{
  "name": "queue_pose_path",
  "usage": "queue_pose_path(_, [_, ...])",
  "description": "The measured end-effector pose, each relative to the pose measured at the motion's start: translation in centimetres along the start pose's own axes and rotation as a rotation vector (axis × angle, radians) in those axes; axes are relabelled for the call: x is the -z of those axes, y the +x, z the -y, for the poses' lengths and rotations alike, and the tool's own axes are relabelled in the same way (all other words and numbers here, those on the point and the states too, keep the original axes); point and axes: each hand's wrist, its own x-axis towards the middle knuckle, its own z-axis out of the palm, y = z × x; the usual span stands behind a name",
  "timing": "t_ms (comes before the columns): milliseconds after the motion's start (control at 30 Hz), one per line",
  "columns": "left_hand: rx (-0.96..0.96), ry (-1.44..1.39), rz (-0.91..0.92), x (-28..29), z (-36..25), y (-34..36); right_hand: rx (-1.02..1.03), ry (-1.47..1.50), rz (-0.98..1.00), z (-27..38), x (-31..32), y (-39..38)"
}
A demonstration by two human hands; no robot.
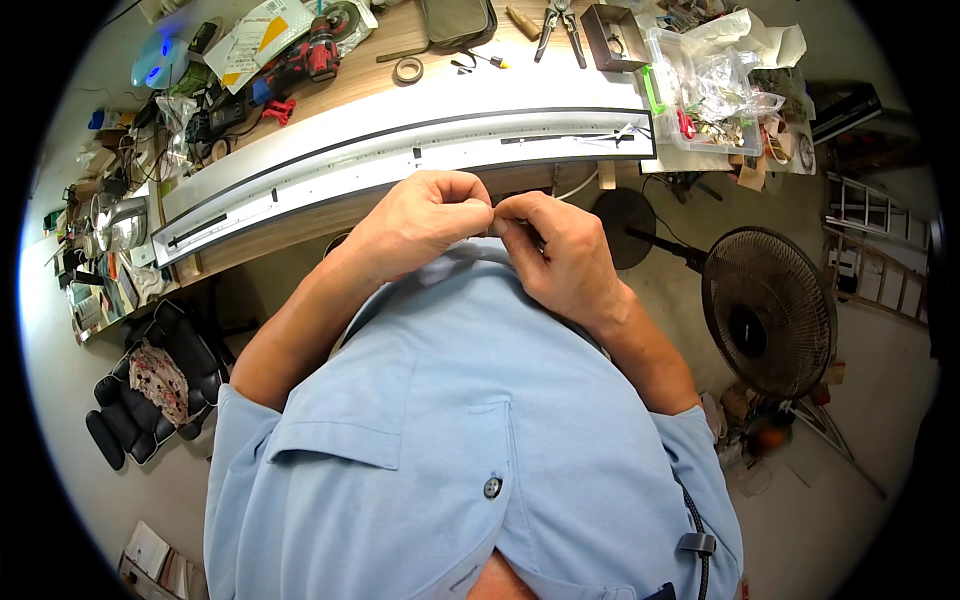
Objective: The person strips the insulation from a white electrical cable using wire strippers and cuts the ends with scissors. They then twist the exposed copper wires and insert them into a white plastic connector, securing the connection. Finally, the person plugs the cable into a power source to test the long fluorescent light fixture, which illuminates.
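My left hand (428, 222) and my right hand (562, 250) meet in front of my chest, just over the near edge of the workbench. Both are closed, with thumbs and forefingers pinched together at the same spot. Whatever sits between the fingertips is too small or too covered to make out. Just beyond my hands lies a long, shallow white tray-like housing with a black rim (345, 122). Inside it are small black clips, a dark strip at its left end, and thin wires (628, 132) at its right end.
A roll of tape (408, 70), pliers (560, 32) and a red-black power tool (318, 52) lie on the bench's far side. A clear plastic bin (705, 95) of small parts stands at the right. A pedestal fan (768, 312) is right of me; a black chair (155, 385) is left.
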Motion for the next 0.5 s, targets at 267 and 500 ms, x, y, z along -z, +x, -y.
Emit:
queue_pose_path(267, [-0.349, -0.136, -0.082, -0.2, 1.0, -0.4, -0.587, 0.67, 0.107, -0.7, 1.7, -1.3])
queue_pose_path(500, [-0.437, 0.103, -0.227, -1.2, 1.1, -0.5, -0.692, 0.767, 0.104, -0.9, 2.0, -1.3])
